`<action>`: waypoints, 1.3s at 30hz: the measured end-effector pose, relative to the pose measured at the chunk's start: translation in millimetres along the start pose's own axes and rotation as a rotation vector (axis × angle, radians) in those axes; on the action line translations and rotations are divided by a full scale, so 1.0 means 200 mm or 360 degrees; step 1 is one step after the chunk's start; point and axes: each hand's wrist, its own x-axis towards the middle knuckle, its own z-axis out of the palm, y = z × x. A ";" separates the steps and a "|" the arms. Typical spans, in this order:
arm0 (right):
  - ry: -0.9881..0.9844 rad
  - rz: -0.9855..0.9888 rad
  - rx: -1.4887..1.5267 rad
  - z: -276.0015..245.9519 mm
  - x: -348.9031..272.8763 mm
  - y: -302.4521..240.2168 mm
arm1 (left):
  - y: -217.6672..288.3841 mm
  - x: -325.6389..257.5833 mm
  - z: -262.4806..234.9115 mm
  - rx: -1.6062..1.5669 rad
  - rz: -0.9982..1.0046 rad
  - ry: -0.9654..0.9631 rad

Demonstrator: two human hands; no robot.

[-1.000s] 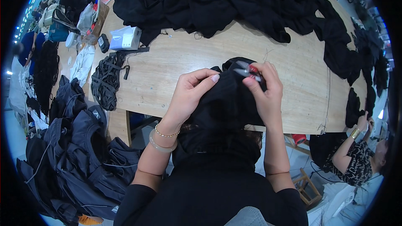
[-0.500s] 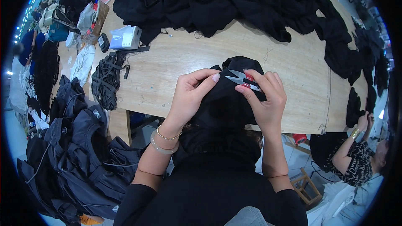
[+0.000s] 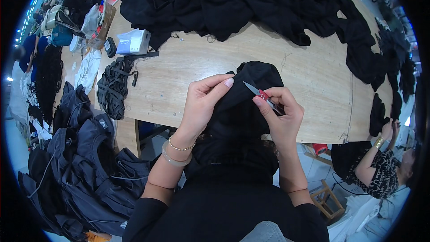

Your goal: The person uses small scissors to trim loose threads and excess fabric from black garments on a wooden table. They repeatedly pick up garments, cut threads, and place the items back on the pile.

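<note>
A black cloth garment (image 3: pixel 242 103) hangs over the near edge of the wooden table, its upper part bunched on the tabletop. My left hand (image 3: pixel 204 101) pinches a fold of it between thumb and forefinger. Held in my right hand (image 3: pixel 286 112) is a pair of thread snips (image 3: pixel 264 97) with red on the grip. Their blades are pressed together and point up and left, over the cloth and a little apart from my left fingertips. The lower fingers of my right hand are curled around the far end of the snips.
A heap of black garments (image 3: pixel 224 4) covers the far side of the table (image 3: pixel 179 76). At left lie a tangle of dark strips (image 3: pixel 114 85) and a tissue pack (image 3: pixel 133 41). Dark jackets (image 3: pixel 89 152) are piled beside me. Another person (image 3: pixel 376 166) works at the right, near a wooden stool (image 3: pixel 328 199).
The snips' blades, spread apart before, have come together. My right hand has turned slightly and lowered a little. My left hand stays at the same fold.
</note>
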 end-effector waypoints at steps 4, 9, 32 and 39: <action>0.0025 -0.0052 -0.0021 0.02 -0.01 -0.01 | -0.01 0.00 0.00 -0.0019 -0.0030 -0.0009; 0.0027 -0.0120 -0.0049 0.02 -0.01 -0.01 | -0.01 0.00 0.00 -0.0066 -0.0013 0.0004; -0.0108 -0.0102 0.0145 0.03 0.06 0.11 | 0.03 0.01 -0.01 -0.0125 -0.0014 -0.0091; -0.0081 -0.0360 -0.0217 0.00 0.08 0.02 | 0.02 0.00 -0.02 -0.0098 0.0015 -0.0063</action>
